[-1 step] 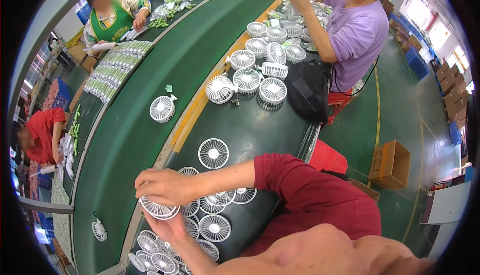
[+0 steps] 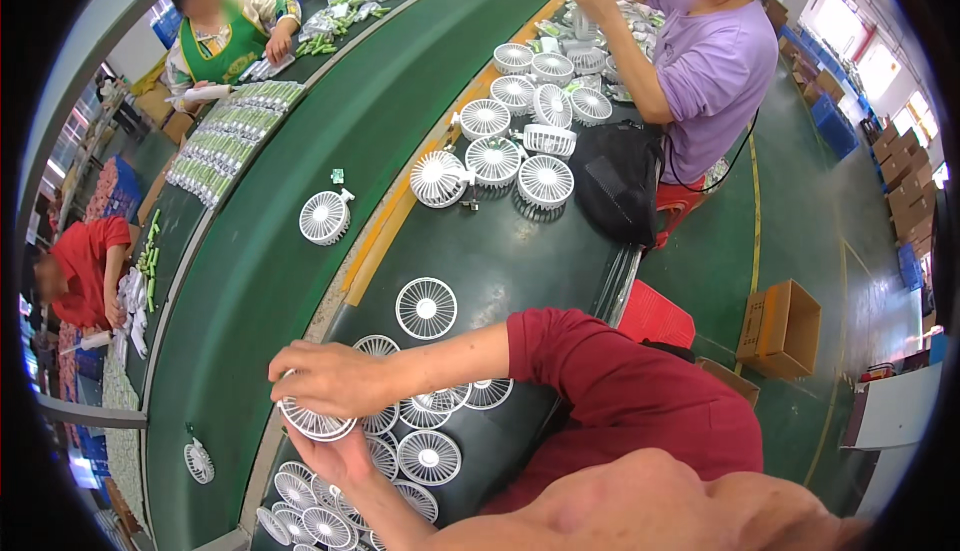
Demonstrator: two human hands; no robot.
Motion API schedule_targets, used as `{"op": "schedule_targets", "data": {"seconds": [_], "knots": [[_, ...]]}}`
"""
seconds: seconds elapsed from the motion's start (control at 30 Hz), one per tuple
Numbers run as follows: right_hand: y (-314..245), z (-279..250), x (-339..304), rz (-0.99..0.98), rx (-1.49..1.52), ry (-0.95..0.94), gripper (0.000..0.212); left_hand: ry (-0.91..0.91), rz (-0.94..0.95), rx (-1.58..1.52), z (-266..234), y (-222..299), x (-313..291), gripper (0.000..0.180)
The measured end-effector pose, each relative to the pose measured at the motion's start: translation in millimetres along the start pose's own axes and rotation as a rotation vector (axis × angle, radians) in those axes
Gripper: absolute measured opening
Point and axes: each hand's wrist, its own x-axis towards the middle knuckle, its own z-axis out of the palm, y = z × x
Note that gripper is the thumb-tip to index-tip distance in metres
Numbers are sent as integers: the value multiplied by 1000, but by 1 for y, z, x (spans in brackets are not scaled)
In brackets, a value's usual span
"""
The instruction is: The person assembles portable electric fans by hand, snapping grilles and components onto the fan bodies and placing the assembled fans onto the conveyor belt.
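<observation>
A white round fan head (image 2: 318, 421) with a ribbed guard is held between my two hands over the belt's near edge. My left hand (image 2: 340, 454) cups it from below, its fingers partly hidden behind the fan. From above, my right hand (image 2: 335, 376) is bent over its upper side, with the fingertips curled round the far rim. Beside and under my forearms lie several loose white fan grilles, among them one (image 2: 430, 457) near my left wrist and another (image 2: 426, 308) beyond my right forearm. More grilles (image 2: 328, 527) are piled below my left hand.
A green conveyor belt (image 2: 255, 336) runs alongside, carrying a fan unit (image 2: 325, 218) and a smaller one (image 2: 199, 462). Several fan units (image 2: 546, 182) and a black bag (image 2: 615, 186) lie farther up the bench, near a co-worker in purple. Two other people sit across the belt.
</observation>
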Motion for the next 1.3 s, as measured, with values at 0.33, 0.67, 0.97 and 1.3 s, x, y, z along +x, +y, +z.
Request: {"op": "schedule_targets", "data": {"seconds": [0.33, 0.67, 0.97, 1.3], "knots": [[-10, -13, -1, -204, -15, -251, 73, 204, 279, 525, 44, -15, -25, 47], [-21, 35, -14, 181, 801, -202, 61, 242, 1134, 1075, 48, -60, -24, 48], [-17, 23, -18, 93, 592, -151, 73, 94, 1137, 1256, 41, -48, -21, 49], [-16, 28, -33, 234, 595, -101, 74, 239, 1027, 1155, 32, -54, -15, 47]]}}
